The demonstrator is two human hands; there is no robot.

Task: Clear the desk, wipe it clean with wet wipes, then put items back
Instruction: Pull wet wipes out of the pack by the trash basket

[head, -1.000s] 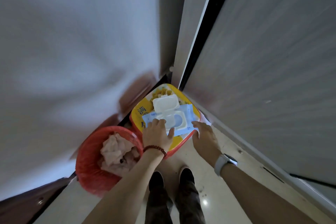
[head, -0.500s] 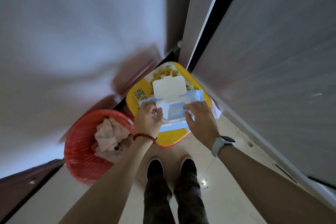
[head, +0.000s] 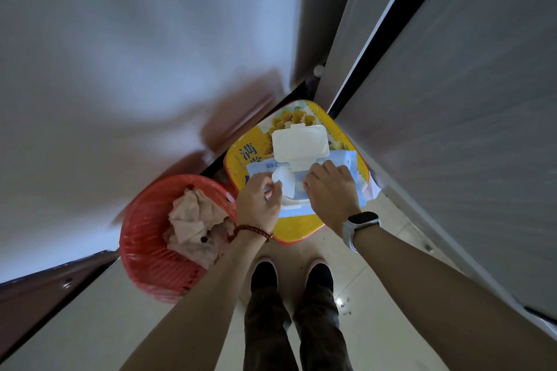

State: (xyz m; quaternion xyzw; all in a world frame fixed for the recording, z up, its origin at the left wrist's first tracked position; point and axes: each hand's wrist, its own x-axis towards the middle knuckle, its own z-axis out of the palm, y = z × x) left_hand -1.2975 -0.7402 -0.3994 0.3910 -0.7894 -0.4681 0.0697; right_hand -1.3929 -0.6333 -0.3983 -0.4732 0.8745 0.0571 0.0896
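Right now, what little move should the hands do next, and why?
Probably pull the wet wipe up and out. The left hand already pinches it at the opening, the pack's lid is flipped open, and the right hand presses the wipe pack down on the yellow stool.

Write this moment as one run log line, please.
left hand: pinches white wet wipe | right hand: presses blue wet-wipe pack | white flip lid: open | pack on yellow stool
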